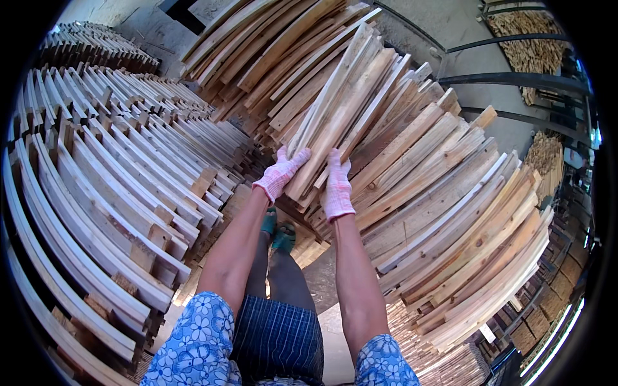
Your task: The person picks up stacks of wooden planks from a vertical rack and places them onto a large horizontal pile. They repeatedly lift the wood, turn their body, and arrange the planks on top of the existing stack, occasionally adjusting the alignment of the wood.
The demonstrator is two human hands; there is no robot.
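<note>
Both my hands wear pink-and-white knit gloves and hold the near end of a bundle of long wooden slats. My left hand is closed around the bundle's left side, its thumb lying over the wood. On the right side my right hand presses in with its thumb up; the fingers beneath are partly hidden. The bundle slants away toward the far side, over a large pile of loose slats. Whether its far end rests on that pile I cannot tell.
To my left stand tall stacks of slats in layers separated by short wooden blocks. Another heap of boards lies ahead. Dark metal rails cross the far right. My feet in green sandals stand between the stacks.
</note>
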